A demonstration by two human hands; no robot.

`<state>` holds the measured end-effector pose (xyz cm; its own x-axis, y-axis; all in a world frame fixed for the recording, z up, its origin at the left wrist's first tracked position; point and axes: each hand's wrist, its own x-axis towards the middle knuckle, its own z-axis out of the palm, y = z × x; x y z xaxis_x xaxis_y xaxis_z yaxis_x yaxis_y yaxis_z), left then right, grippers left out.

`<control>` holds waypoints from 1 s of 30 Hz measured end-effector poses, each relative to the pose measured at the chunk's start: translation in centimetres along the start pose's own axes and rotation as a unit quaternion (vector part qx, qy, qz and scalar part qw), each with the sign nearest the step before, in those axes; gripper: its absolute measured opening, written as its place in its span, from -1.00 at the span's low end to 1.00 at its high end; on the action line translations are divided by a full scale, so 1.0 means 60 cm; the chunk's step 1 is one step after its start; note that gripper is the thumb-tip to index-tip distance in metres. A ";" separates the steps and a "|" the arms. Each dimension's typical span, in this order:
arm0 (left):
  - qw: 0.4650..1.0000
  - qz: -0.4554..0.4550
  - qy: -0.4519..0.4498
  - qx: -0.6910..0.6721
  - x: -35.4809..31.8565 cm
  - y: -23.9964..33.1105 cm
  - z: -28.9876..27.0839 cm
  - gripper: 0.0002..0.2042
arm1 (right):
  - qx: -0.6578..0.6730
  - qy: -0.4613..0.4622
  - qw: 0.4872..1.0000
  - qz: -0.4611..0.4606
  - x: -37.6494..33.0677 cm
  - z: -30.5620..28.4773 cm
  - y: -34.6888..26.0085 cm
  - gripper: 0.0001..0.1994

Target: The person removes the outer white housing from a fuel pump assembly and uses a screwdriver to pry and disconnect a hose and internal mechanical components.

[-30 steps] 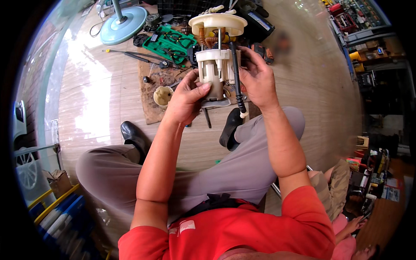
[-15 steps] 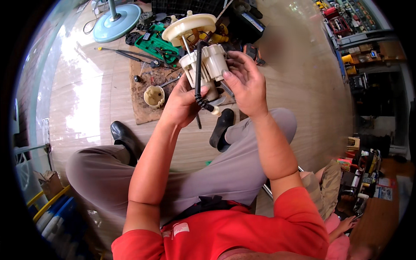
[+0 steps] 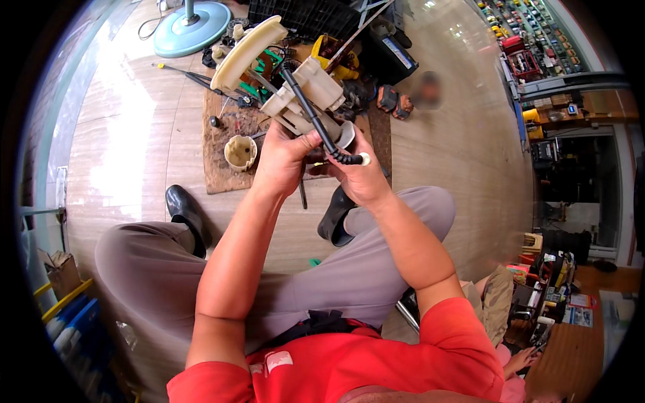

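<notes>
A cream plastic fuel pump assembly (image 3: 319, 84) is held up tilted above the board, its round flange leaning to the upper left. A black corrugated hose (image 3: 310, 111) runs along it and bends to a pale end by my right wrist. My left hand (image 3: 282, 158) is closed around the lower left of the assembly, thumb on its side. My right hand (image 3: 361, 171) grips its lower end next to a pale rounded piece; some of its fingers are hidden behind the hose and the assembly. A cream plastic cup (image 3: 240, 153) lies on the wooden board (image 3: 222, 178) below.
Behind the assembly lie a green tool case (image 3: 254, 91), yellow parts and a black battery (image 3: 390, 60). Orange-and-black tool batteries (image 3: 394, 102) sit to the right, a blue fan base (image 3: 192, 30) at the far left. Another person's hand (image 3: 521, 363) shows at lower right.
The assembly has tipped, its flange swinging to the left and its lower end to the right. My right hand has moved from its upper right side down to its lower end.
</notes>
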<state>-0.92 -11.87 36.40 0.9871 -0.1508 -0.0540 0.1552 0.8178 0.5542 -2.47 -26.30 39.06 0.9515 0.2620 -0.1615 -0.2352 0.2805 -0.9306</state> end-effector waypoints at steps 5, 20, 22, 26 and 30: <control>1.000 0.013 -0.011 -0.009 0.010 0.012 -0.008 -0.54 | -0.079 0.007 0.996 -0.046 0.006 0.013 -0.007 -0.48; 0.995 -0.028 0.046 -0.079 0.007 0.031 -0.009 -0.73 | -0.229 0.062 0.965 -0.108 0.010 0.024 -0.001 -0.64; 0.994 -0.039 0.053 -0.087 0.005 0.032 -0.009 -0.74 | -0.236 0.067 0.964 -0.102 0.008 0.021 0.000 -0.65; 0.989 -0.056 0.088 -0.105 0.002 0.033 0.002 -0.75 | -0.260 0.070 0.956 -0.112 0.011 0.013 0.005 -0.66; 0.991 -0.085 0.080 -0.060 0.006 0.037 -0.011 -0.75 | -0.203 0.064 0.975 -0.065 0.010 0.027 -0.003 -0.69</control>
<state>-0.20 -9.73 37.08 0.9380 -0.2105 -0.2753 0.3147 0.8499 0.4226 -2.16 -24.71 39.65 0.9910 0.1247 -0.0486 -0.0372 -0.0917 -0.9951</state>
